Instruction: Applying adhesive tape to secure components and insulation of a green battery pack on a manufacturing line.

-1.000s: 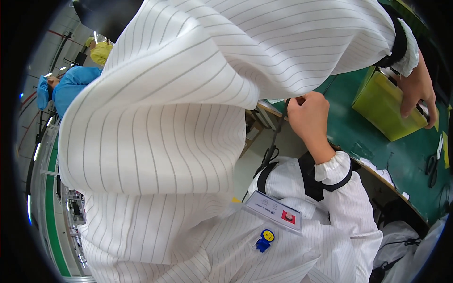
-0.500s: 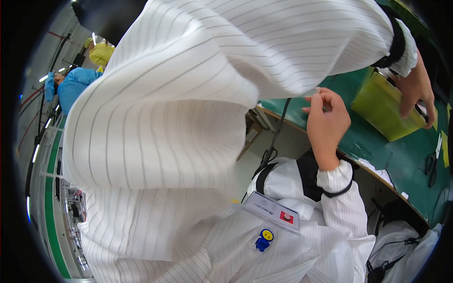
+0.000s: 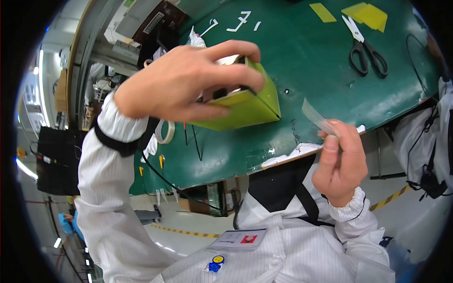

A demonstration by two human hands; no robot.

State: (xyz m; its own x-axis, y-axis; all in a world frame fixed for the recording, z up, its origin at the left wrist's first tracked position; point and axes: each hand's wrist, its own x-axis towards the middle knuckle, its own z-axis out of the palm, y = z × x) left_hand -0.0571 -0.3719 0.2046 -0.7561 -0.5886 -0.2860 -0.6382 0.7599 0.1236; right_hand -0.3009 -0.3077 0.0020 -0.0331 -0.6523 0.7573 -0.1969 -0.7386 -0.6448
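My left hand reaches across a yellow-green box on the green table, its fingers curled over the upper edges and gripping it. Dark and pale contents show between those fingers, but I cannot make out what they are. To the right of the box, my right hand pinches the lower end of a thin translucent strip between thumb and forefinger. The strip stands up from the fingertips, tilted to the left and apart from the box.
Black-handled scissors lie at the far right beside yellow sheets. White strips are scattered at the back. A tape roll and a dark cable are left of the box. The table's front edge curves below.
The view has swung, and the left sleeve that covered much of it has moved aside. The box now appears further left, still under my left hand. The strip in my right hand now shows clearly.
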